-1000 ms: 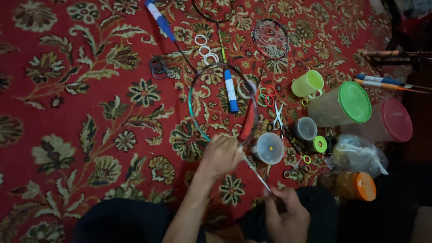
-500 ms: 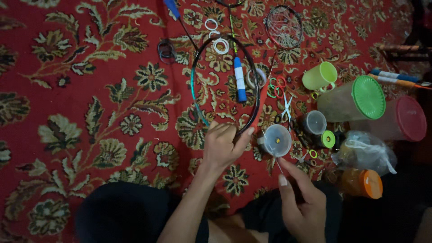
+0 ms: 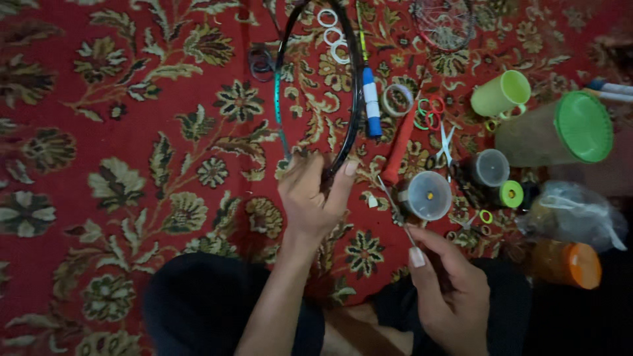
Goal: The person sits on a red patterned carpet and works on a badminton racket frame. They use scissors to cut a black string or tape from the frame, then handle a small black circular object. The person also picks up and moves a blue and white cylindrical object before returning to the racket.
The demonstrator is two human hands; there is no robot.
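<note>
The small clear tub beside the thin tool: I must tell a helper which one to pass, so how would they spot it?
Start at the red patterned carpet, then find the big jar with the green lid on the right. Left of and below it, just past the tip of the thin metal tool in the right hand, lies the small clear tub. Unlike its greyer neighbour, it shows a yellow dot inside.

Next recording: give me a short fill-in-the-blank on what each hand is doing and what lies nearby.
1. The left hand grips the lower end of the dark ____ frame.
2. The right hand holds a thin ____ tool that points up toward the frame.
3. The big clear jar on its side has a ____ lid.
4. Everything lies on a patterned ____ carpet.

Missing words: racket; metal; green; red
</note>
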